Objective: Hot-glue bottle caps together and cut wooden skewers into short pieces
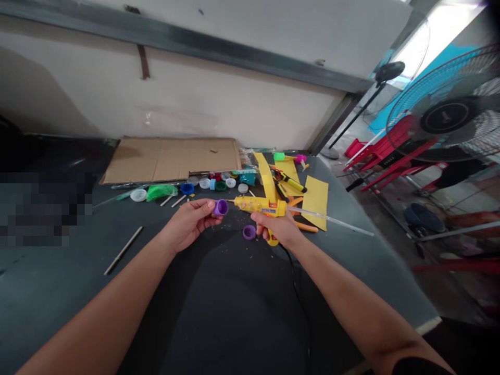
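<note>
In the head view, the left hand [192, 221] pinches a purple cap [221, 207], likely light and stiff, best held round its outside; at its three o'clock, the right hand [279, 226] grips a glue gun [255, 204] (probably hot-tipped) by the handle [273, 241].

Pale wall [234, 104], black fan [445, 115], red chair [400, 136]

The desk [242, 323] bears cardboard [175, 156] along its back edge, plastic caps [187, 188] before it, yellow paper [316, 195] toward its right edge.
</note>
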Motion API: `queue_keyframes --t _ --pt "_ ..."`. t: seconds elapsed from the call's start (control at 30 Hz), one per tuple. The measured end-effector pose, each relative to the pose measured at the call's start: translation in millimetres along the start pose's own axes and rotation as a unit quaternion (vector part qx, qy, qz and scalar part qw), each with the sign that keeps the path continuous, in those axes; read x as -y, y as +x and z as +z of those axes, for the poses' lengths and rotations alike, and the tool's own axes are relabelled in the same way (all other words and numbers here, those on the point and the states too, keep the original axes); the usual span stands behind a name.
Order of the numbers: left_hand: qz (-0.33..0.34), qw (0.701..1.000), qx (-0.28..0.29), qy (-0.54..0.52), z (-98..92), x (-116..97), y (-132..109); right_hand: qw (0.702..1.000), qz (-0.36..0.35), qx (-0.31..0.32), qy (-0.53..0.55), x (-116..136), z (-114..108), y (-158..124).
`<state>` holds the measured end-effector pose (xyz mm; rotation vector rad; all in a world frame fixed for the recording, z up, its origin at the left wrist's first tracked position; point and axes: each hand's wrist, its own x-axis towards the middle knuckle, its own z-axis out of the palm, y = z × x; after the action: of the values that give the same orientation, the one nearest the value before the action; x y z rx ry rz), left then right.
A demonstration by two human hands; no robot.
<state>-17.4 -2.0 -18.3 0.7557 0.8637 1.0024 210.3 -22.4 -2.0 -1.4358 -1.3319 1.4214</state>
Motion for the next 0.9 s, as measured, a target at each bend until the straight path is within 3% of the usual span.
queue_keyframes --t 0.23,0.9 --pt "-0.018 0.999 0.026 0.013 0.8 1.0 0.4 1.0 -0.002 0.01 0.012 3.0 1.3 -2.6" --pt "-0.028 1.0 0.002 0.01 2.1 1.9 1.7 1.0 0.015 0.016 0.002 4.5 5.4 -5.4"
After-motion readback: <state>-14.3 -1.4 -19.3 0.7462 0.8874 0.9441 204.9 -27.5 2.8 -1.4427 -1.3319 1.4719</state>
